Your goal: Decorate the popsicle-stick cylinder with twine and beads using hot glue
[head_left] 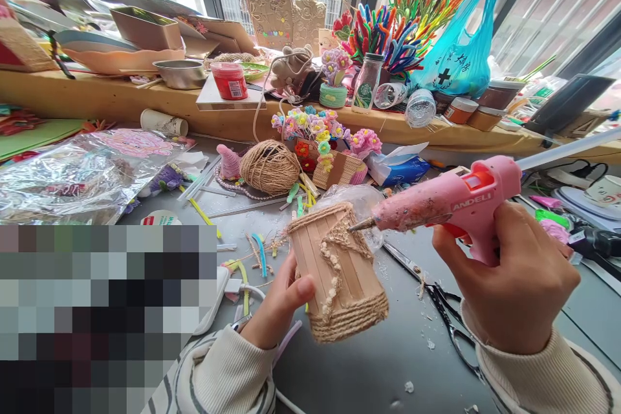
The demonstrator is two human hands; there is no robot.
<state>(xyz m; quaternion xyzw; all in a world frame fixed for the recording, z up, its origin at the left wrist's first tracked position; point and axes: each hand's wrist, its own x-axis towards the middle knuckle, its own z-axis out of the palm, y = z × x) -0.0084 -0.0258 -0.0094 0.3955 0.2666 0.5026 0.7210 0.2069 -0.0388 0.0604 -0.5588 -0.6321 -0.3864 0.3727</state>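
My left hand point(279, 307) grips a holder made of wooden sticks point(339, 272), wrapped with jute twine at top and bottom and trimmed with twine curls on its front. It is held tilted above the grey table point(369, 369). My right hand point(509, 278) is closed round the handle of a pink glue gun point(446, 204). The gun's metal nozzle touches the twine trim near the holder's upper right edge.
A ball of jute twine point(270, 167), pipe-cleaner flowers point(320, 129) and scraps lie behind the holder. Scissors point(439, 301) lie under my right hand. A clear plastic bag point(82, 171) sits at left. The wooden sill point(116, 100) carries jars, a blue bag point(460, 52) and pipe cleaners.
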